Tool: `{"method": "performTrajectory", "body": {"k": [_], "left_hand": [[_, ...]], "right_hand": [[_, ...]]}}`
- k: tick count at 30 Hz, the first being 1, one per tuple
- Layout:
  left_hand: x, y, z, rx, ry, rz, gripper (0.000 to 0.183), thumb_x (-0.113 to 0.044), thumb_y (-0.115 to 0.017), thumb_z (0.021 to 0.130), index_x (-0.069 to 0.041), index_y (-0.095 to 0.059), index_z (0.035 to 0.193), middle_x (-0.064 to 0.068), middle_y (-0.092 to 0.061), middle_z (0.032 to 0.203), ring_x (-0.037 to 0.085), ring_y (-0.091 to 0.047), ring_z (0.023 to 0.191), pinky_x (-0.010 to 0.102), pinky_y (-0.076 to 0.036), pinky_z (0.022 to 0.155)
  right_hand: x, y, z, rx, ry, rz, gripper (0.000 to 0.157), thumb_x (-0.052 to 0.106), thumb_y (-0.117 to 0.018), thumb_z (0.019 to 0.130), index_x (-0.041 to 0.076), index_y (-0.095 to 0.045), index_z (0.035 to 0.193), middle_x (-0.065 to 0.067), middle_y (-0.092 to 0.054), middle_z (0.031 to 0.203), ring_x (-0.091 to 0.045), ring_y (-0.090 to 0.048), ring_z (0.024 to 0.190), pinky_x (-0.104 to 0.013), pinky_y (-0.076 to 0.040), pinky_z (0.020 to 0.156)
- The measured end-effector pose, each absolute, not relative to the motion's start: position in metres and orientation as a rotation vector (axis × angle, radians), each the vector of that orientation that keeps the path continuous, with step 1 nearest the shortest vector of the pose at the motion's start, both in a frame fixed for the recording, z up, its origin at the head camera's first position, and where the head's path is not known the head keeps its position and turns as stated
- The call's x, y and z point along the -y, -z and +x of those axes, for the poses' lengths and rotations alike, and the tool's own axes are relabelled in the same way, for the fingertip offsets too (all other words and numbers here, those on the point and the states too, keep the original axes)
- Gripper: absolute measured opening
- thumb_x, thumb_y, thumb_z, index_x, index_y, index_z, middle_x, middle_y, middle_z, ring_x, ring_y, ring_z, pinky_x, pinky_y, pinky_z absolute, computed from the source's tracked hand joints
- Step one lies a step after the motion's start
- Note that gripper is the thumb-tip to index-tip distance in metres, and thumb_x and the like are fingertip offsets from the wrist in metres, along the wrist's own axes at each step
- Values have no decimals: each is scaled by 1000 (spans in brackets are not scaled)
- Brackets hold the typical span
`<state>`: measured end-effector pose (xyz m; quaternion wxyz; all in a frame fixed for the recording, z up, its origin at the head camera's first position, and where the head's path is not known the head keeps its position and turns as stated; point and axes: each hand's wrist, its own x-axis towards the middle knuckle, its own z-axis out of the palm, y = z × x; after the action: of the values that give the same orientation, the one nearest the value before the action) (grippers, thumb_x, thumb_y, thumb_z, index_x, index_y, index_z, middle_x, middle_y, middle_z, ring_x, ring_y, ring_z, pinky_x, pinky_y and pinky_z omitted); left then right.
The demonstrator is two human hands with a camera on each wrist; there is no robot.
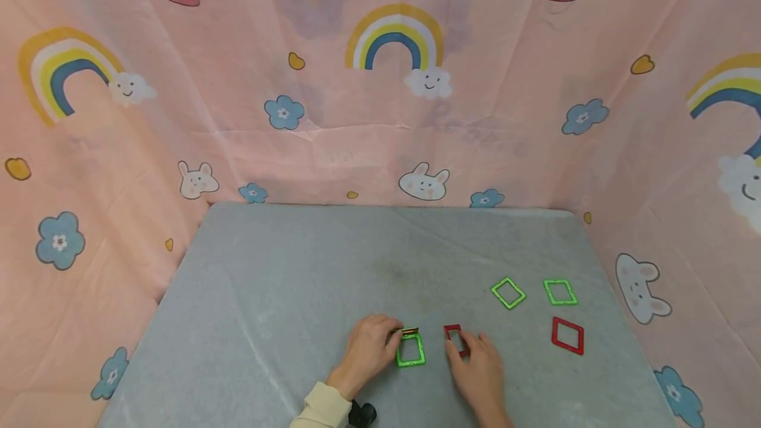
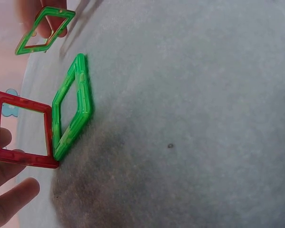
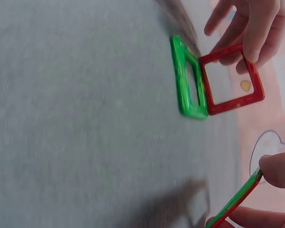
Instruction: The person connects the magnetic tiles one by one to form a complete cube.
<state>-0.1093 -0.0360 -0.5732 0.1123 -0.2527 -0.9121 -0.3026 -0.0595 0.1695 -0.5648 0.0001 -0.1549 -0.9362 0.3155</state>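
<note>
A green square magnetic tile (image 1: 411, 363), an open frame, lies flat on the table near my left hand (image 1: 370, 349). That hand pinches a red square magnetic tile (image 2: 26, 157) and holds it upright, its lower edge against one edge of the green tile. To the right, my right hand (image 1: 478, 375) grips a tile piece (image 1: 452, 327) between thumb and fingers, tilted and apart from the other two. From the head view this piece looks red; edge-on in the right wrist view, it (image 3: 235, 199) shows green and red layers. Whether it is two stacked tiles I cannot tell.
Two green tiles (image 1: 517, 286) and a red tile (image 1: 568, 323) lie apart on the right side of the grey table (image 1: 285, 283). A pink printed curtain (image 1: 357, 150) borders the table at the back and sides. A black object (image 1: 362, 413) sits by the left wrist.
</note>
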Motion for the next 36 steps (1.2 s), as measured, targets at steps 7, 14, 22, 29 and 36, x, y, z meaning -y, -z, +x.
{"method": "performTrajectory", "body": {"k": [7, 14, 22, 29, 36], "left_hand": [[36, 572, -109, 2696, 876, -737, 5, -13, -72, 86, -14, -76, 89, -7, -68, 78, 6, -59, 68, 24, -48, 64], [35, 573, -109, 2699, 862, -727, 5, -14, -73, 85, -14, -76, 89, -7, -68, 77, 6, -58, 67, 24, -47, 63], [36, 574, -109, 2675, 857, -735, 4, -13, -73, 85, -14, -76, 88, -7, -67, 76, 6, -58, 65, 24, -47, 62], [35, 571, -109, 2679, 873, -743, 5, -13, -73, 86, -13, -77, 89, -6, -68, 77, 7, -58, 66, 25, -47, 62], [36, 570, -109, 2700, 869, -736, 5, -14, -72, 86, -14, -76, 89, -6, -67, 77, 7, -58, 66, 26, -47, 63]], "right_hand": [[-159, 564, -61, 2876, -1087, -412, 38, 22, -68, 90, -5, -67, 116, -31, -61, 117, -50, -52, 116, -59, -39, 98], [-152, 565, -63, 2879, -1228, -434, 40, 24, -64, 93, -6, -65, 120, -36, -54, 126, -52, -47, 122, -61, -36, 100], [-144, 564, -62, 2850, -1332, -495, 39, 26, -63, 94, -1, -65, 122, -30, -56, 129, -49, -42, 130, -61, -34, 103], [-138, 560, -62, 2857, -1362, -474, 39, 27, -63, 94, 0, -66, 121, -24, -62, 120, -45, -51, 122, -58, -38, 99], [-131, 560, -60, 2872, -1373, -422, 40, 25, -62, 95, -4, -64, 122, -27, -60, 123, -49, -43, 128, -61, -34, 102]]}}
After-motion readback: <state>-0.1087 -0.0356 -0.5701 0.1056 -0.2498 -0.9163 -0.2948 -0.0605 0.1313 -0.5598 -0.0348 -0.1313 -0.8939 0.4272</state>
